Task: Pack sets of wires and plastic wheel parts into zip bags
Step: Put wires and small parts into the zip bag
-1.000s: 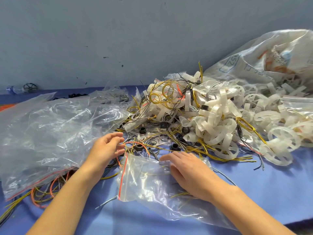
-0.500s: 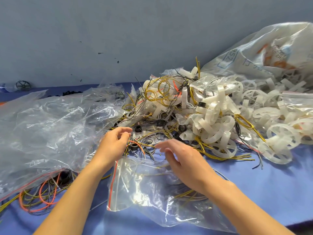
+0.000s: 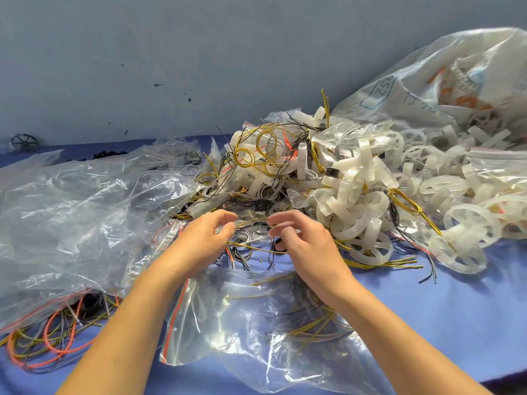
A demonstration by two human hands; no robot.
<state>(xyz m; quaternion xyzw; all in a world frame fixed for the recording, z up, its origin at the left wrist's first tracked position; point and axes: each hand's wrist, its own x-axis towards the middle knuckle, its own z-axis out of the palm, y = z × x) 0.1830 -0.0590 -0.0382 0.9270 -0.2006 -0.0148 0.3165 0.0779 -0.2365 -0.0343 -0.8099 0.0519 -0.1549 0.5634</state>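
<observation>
Clutter fills the head view, the only one I have. At the centre of the frame the left hand (image 3: 205, 240) and the right hand (image 3: 305, 246) face each other over a small tangle of wires (image 3: 252, 228), black, yellow and grey, at the near edge of the heap. On both hands the fingers are curled inward, with thumb and forefinger bent toward each other and a little gap showing on the left one. The fingertips are right at the loops, but I cannot tell whether either hand actually pinches a strand or only touches it.

Below the hands, in the lower centre, a clear zip bag (image 3: 256, 332) lies on the blue cloth (image 3: 456, 309), its red zip strip running down its left edge. Yellow and dark strands show through the film, and both forearms cross above it.

Right of centre sits the heap of white plastic wheel parts (image 3: 356, 201), mixed with small packed bags, with coils of yellow wire (image 3: 262, 155) on its left crest. One spoked wheel (image 3: 462, 232) lies at the right end of the heap. Behind it, in the upper right, a big printed sack (image 3: 456, 89) slumps open with more wheels inside.

The left of the frame is covered by large crumpled clear bags (image 3: 71, 223). Orange wires (image 3: 54, 337) poke out from under them at lower left. A dark wheel (image 3: 24, 141) sits by the grey-blue wall (image 3: 171, 52) at upper left.
</observation>
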